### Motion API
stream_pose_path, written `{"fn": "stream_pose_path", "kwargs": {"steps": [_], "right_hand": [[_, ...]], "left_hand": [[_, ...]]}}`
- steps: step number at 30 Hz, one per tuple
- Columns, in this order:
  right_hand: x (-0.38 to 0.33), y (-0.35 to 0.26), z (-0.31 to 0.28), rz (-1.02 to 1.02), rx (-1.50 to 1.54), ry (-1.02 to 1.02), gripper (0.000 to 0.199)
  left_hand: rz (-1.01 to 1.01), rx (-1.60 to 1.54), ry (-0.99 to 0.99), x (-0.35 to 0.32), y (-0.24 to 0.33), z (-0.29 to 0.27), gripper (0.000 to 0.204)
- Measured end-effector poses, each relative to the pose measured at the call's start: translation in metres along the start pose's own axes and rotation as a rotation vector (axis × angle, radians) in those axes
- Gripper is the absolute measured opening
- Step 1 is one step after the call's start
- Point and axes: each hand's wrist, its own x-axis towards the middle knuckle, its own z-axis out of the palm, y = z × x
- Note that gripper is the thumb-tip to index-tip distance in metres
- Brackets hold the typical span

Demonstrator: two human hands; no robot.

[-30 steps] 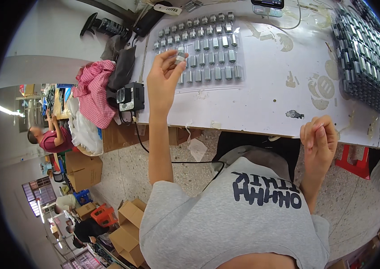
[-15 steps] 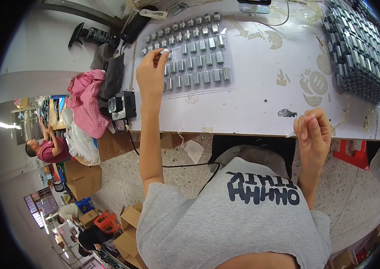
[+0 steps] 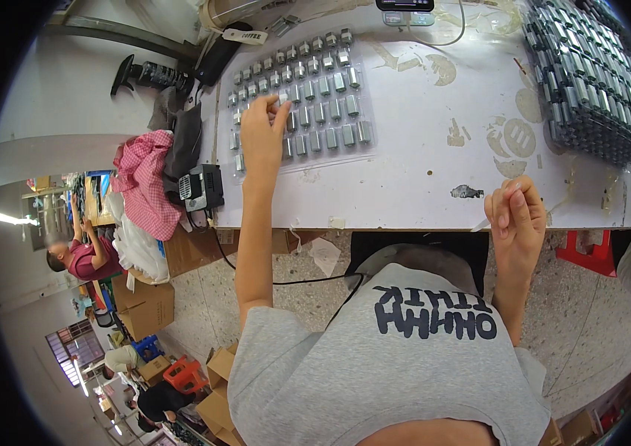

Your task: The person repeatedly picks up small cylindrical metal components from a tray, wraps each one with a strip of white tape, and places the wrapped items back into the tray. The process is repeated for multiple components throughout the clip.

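Note:
On the white table, a clear plastic tray (image 3: 308,165) holds rows of small silver metal parts (image 3: 349,135) with flat sides. My left hand (image 3: 262,137) reaches over the left half of this tray. Its thumb and index finger are closed around the pale top of one silver part (image 3: 283,98), whose lower end is hidden by the fingers. At the table's front edge on the right, my right hand (image 3: 517,223) is raised with the fingers curled in and the thumb pressed to them. Whatever it may hold is too small to make out.
A tall stack of filled trays (image 3: 590,89) stands at the right. At the far edge lie a phone (image 3: 404,6) and a cable. A small black device (image 3: 201,187) hangs by the left edge, near a pink checked cloth (image 3: 144,175). Other people work farther left.
My left hand has moved slightly right and nearer over the tray, still pinching. The view has shifted a little. My right hand stays nearly in place, curled.

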Motion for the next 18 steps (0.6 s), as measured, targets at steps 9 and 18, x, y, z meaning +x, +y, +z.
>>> {"fn": "stream_pose_path", "kwargs": {"steps": [9,18], "right_hand": [[-0.003,0.0,0.003,0.028,-0.05,-0.025,0.015],[-0.022,-0.022,-0.004,-0.172,0.124,-0.417,0.016]], "left_hand": [[0.147,0.209,-0.019,0.001,0.006,-0.019,0.012],[0.418,-0.05,0.058,0.057,0.089,-0.027,0.014]]}}
